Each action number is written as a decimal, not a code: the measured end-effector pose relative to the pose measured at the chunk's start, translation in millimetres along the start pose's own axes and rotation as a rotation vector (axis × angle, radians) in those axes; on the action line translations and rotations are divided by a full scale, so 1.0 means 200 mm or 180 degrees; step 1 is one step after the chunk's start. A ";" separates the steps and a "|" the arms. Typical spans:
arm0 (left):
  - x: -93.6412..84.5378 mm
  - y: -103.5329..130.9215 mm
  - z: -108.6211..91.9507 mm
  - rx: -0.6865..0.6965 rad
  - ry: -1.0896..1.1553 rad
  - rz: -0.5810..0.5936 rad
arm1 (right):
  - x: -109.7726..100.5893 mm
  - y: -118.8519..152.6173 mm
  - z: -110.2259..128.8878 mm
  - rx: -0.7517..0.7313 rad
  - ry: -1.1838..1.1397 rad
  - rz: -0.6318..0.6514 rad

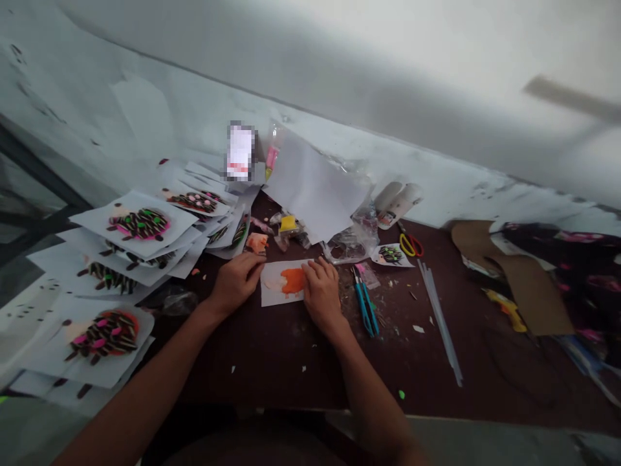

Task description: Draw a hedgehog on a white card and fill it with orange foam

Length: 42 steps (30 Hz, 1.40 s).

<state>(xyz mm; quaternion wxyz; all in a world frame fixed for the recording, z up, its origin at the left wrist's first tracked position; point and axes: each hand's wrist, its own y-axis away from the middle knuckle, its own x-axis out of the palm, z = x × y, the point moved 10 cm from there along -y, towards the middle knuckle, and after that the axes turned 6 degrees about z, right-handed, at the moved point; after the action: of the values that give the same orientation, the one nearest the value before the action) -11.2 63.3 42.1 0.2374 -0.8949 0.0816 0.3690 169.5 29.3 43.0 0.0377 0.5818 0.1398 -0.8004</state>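
Observation:
A small white paper card (pixel 272 298) lies on the table in front of me, bearing a flat animal shape (pixel 292 282) with an orange body and a paler head. My right hand (pixel 323 291) rests on the card's right side, its fingers laid over the edge of the orange body. At the card's upper left corner, my left hand (pixel 237 283) has its fingers curled and pressed together. Just beyond those fingertips is a small orange lump (pixel 257 243), perhaps modelling clay in a wrapper. Whatever the left fingers pinch is hidden.
Stacked hedgehog cards (pixel 145 223) crowd the left. Teal-handled pliers or cutters (pixel 365 301), yellow-and-red scissors (pixel 411 244), clear glue sticks (pixel 440 323) and a yellow glue gun (pixel 507 309) lie rightward. A lit phone (pixel 240 152) and white sheets (pixel 315 184) stand behind.

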 end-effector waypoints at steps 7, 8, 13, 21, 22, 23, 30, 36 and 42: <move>0.11 0.00 -0.04 0.0159 -0.0144 0.0365 | 0.03 0.01 0.05 -0.0097 0.0129 0.0194; 0.11 0.00 -0.04 0.0143 -0.0155 0.0362 | 0.04 0.02 0.05 -0.0096 0.0154 0.0221; 0.10 0.00 -0.02 0.0071 -0.0213 0.0297 | 0.08 0.01 0.02 -0.0008 0.0296 0.0348; 0.11 -0.04 0.05 -0.0228 -0.0652 0.0338 | 0.08 0.01 0.03 0.0032 0.0224 0.0448; 0.11 -0.05 0.05 -0.0264 -0.0715 0.0399 | 0.08 0.01 0.03 0.0037 0.0213 0.0461; 0.12 -0.06 0.05 -0.0305 -0.0787 0.0477 | 0.08 0.01 0.03 0.0041 0.0205 0.0469; 0.16 -0.11 0.06 -0.0507 -0.1270 0.0856 | 0.08 0.01 0.02 0.0033 0.0178 0.0380; 0.09 -0.14 0.04 -0.0754 -0.1311 0.0745 | 0.08 0.01 0.01 0.0031 0.0182 0.0303; -0.11 -0.18 -0.06 -0.0188 -0.1314 0.0080 | 0.07 0.02 0.01 -0.0091 0.0253 0.0111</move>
<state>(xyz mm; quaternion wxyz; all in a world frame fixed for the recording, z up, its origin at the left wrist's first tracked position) -6.8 88.3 78.4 0.2182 -0.8058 0.0315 0.5497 163.3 27.1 30.5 0.0543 0.6149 0.1424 -0.7738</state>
